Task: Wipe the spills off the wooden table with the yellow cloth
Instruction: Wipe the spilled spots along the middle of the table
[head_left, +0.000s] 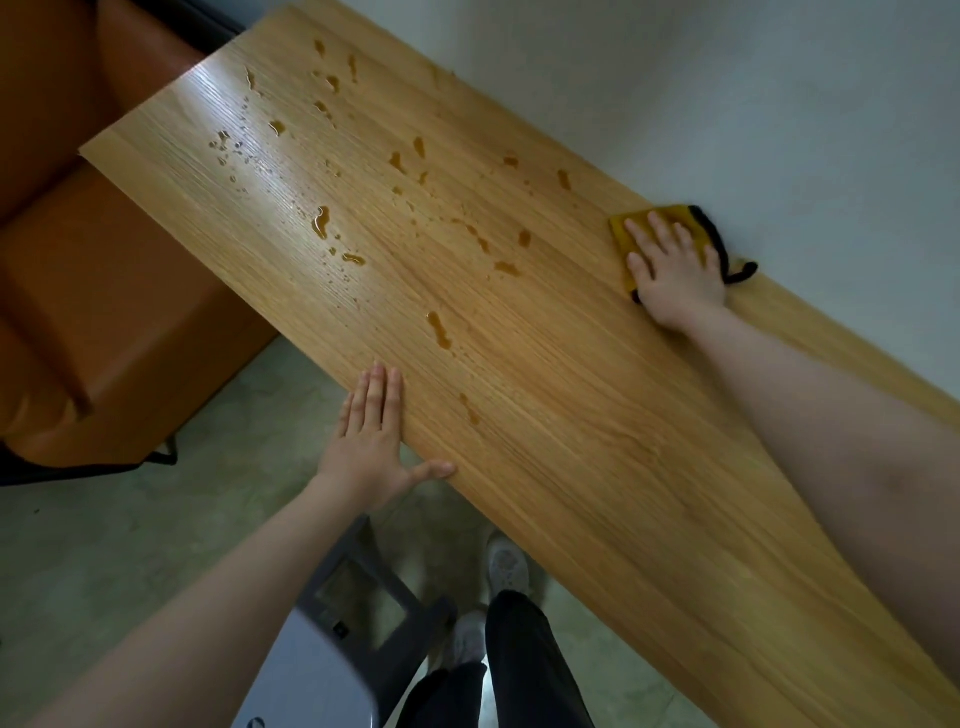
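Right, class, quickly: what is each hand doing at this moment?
Left hand: open, fingers straight, flat on the near edge of the wooden table.
Right hand: open, pressing the yellow cloth flat.

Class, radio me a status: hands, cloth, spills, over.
Right hand flat on yellow cloth by the wall. Left hand open on table edge. Spills unwiped. Path clear.

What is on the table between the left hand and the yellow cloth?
In the head view, bare wood and a few amber spills lie between the left hand and the yellow cloth on the table.
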